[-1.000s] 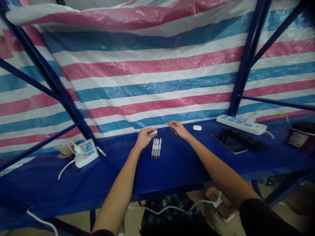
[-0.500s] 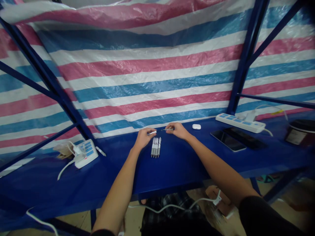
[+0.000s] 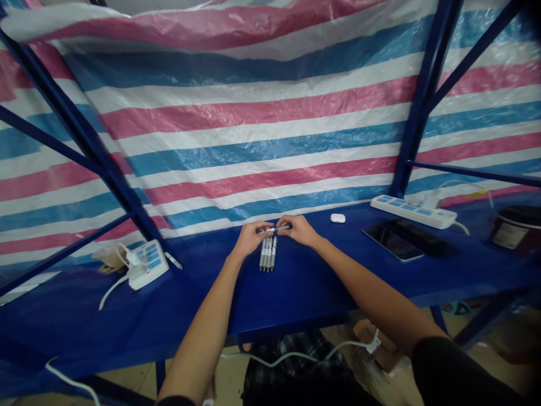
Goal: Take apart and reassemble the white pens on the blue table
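Note:
Over the far part of the blue table [image 3: 296,293], my left hand [image 3: 249,238] is closed on the white end of a pen [image 3: 274,229]. Its other, grey end is pinched in my right hand [image 3: 299,230]. The pen lies level between the two hands, its parts meeting or nearly so; the fingers hide both ends. Just below it on the table, several white and grey pens [image 3: 267,256] lie side by side, pointing toward me.
A white earphone case [image 3: 337,218], a phone [image 3: 392,242] and a power strip [image 3: 412,211] are on the right. A dark tub [image 3: 516,228] stands farther right. On the left are another power strip [image 3: 149,265] and a single pen [image 3: 173,260].
Both hands have come together from a small distance apart, bringing the white piece and the grey piece end to end. The row of pens has not moved.

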Available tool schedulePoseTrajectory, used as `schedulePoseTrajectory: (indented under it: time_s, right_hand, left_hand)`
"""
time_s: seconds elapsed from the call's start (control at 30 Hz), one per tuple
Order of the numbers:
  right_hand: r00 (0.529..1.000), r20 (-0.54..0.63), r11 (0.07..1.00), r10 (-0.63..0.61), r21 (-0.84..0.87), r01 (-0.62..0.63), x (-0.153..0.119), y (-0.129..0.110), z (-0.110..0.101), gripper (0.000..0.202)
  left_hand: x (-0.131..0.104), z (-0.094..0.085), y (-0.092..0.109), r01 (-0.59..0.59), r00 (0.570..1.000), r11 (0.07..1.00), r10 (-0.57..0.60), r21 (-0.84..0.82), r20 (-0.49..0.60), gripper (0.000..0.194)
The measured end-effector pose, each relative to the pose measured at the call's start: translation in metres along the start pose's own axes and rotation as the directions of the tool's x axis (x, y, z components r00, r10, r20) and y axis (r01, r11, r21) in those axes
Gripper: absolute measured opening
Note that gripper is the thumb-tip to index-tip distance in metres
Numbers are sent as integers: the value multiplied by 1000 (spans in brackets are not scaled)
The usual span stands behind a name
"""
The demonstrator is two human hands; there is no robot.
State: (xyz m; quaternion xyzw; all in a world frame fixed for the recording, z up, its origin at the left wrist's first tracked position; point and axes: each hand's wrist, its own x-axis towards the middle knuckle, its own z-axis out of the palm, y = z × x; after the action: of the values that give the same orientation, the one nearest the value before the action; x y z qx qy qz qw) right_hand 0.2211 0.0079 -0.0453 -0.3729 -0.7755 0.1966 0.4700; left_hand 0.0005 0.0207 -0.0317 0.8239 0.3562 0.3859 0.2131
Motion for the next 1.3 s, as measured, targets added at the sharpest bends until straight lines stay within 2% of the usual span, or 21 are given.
schedulePoseTrajectory:
  time_s: [0.1,0.2,0.23,0.37,0.67,1.17,1.3]
  right_hand:
    - [999,-12,999,-32,-4,32,0,-2,0,15]
    - [1000,11,1000,-23,-15,23,0,-3,-3,15]
    - [999,40,1000,-3,-10,3,-1,-3,-3,14]
    - [973,203,990,108,65,-123,-3,-3,-3,34]
    - [976,199,993,88,54,-101,-3,-3,-3,29]
    - [969,232,995,87,24,-95,-4,-7,-7,28]
    - [970,222,995,96,17,-102,-4,-10,-8,22]
  left_hand:
    - [0,0,-1,84,995,986,-76,-141,60,44]
    - [0,1,0,107,989,969,-81,-224,121,51]
    - [0,1,1,96,991,972,-72,-215,116,51]
    - [1,1,3,1,999,997,1,-73,34,44]
    - [0,2,7,-71,997,997,71,20,-3,37]
    - [-1,2,11,-78,997,997,78,13,-5,36]
    - [0,2,10,-85,996,996,85,29,-5,36]
